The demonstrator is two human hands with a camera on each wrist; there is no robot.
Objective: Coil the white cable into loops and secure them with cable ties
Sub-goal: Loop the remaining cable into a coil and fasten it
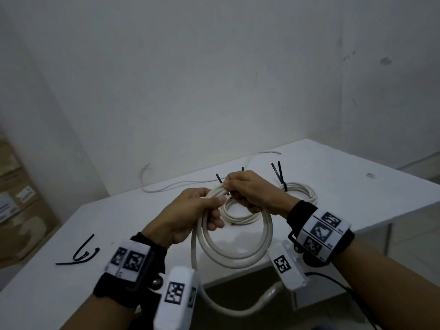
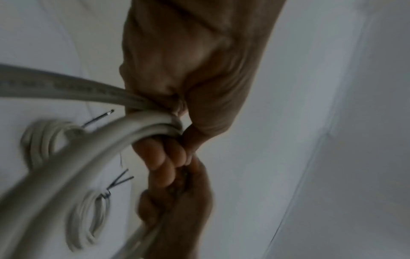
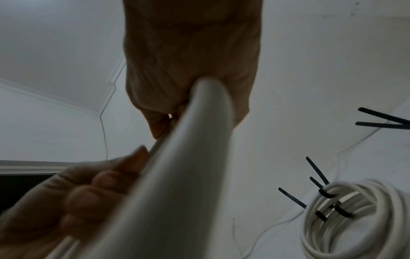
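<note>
While the left hand [image 1: 188, 214] grips the looped cable [image 1: 232, 254] above the table [image 1: 59, 270], fingers curled round its strands, the right hand [image 1: 252, 191] pinches the top of the loops; two tied coils [image 1: 300, 191] lie behind.

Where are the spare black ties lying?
In the head view, the loose ties lie on the table's near-left part, left of the left hand.
</note>
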